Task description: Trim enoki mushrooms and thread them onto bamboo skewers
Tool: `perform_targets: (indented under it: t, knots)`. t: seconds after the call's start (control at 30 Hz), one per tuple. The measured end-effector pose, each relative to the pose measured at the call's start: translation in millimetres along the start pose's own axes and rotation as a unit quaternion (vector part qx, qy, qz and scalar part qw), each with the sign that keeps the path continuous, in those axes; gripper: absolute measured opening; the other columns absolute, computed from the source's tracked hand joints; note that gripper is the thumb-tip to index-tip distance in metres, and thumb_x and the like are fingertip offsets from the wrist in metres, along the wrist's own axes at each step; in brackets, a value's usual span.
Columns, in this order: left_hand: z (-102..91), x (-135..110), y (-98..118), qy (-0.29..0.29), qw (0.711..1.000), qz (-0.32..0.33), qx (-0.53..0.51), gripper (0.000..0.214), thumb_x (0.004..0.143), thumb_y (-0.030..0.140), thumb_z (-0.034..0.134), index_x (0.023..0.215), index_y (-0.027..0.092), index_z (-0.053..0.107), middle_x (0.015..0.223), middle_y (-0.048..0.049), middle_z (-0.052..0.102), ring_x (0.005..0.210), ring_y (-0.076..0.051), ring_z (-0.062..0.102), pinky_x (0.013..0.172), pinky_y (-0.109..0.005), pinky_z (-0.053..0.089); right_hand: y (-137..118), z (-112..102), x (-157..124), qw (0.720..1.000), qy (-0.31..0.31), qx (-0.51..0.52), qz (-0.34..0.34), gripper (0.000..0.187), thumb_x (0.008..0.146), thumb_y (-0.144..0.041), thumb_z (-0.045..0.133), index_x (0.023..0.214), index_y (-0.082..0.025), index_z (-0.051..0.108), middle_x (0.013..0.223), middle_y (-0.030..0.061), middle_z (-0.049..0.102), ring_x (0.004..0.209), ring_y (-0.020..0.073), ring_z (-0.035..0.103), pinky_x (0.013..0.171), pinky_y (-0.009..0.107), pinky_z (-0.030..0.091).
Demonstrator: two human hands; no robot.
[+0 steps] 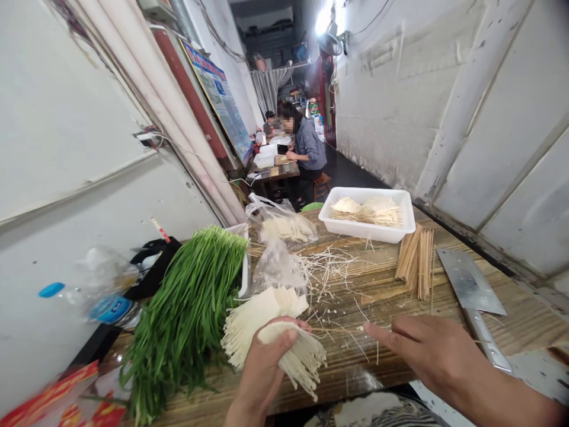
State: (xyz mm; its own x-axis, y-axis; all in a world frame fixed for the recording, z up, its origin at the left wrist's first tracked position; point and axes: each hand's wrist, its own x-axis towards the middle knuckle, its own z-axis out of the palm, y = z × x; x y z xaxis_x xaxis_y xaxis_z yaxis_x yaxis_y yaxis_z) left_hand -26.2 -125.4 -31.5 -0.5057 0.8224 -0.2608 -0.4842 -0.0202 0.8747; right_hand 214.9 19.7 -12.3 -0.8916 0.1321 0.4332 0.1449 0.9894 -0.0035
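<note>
My left hand (267, 362) is closed round a flattened bunch of enoki mushrooms (302, 356), its stems fanning out toward the table's front edge. A thin bamboo skewer (333, 330) runs from this bunch to my right hand (422, 341). The right fingers are curled round the skewer, with the index finger stretched along it; the thumb is hidden. Just behind my left hand lies a pile of more enoki bunches (253, 317). Loose enoki strands (326, 267) are scattered over the wooden table (377, 279).
Green chives (191, 296) fill the left side. Toward the back are a plastic bag (284, 228) of pale slices and a white tub (367, 230) of skewered pieces. Skewer bundles (415, 261) and a cleaver (471, 281) lie at right. A person (309, 142) sits farther back.
</note>
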Motion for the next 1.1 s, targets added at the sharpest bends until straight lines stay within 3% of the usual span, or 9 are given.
perform_targets:
  t: [0.67,0.93,1.1]
  knots:
    - [0.2,2.1,-1.5,0.017,1.0,0.004,0.0,0.024,0.061,0.028,0.08,0.078,0.014,0.07,0.078,-0.007,0.072,0.074,-0.02,0.065,0.07,-0.03,0.051,-2.8,-14.5,6.4,0.999,-0.002,0.036,0.008,0.039,0.09,-0.007,0.034,0.124,-0.017,0.05,0.064,-0.0007,0.048,0.051,0.0126,0.043,0.048,0.027,0.025]
    - [0.5,2.2,-1.2,0.021,1.0,0.005,0.009,0.024,0.061,0.028,0.08,0.078,0.014,0.07,0.078,-0.0065,0.073,0.074,-0.019,0.065,0.07,-0.029,0.051,2.8,-0.7,-1.1,1.0,-0.001,-0.006,-0.002,0.045,0.088,-0.009,0.038,0.131,-0.02,0.045,0.066,-0.0015,0.049,0.05,0.0121,0.041,0.047,0.028,0.022]
    - [1.5,0.5,-0.7,0.019,1.0,0.004,0.008,0.023,0.061,0.028,0.08,0.077,0.014,0.07,0.078,-0.0062,0.073,0.073,-0.019,0.065,0.07,-0.029,0.05,0.8,-3.4,-0.7,1.0,-0.015,-0.001,0.001,0.041,0.091,-0.012,0.037,0.131,-0.019,0.045,0.065,-0.0019,0.047,0.05,0.0121,0.041,0.049,0.028,0.022]
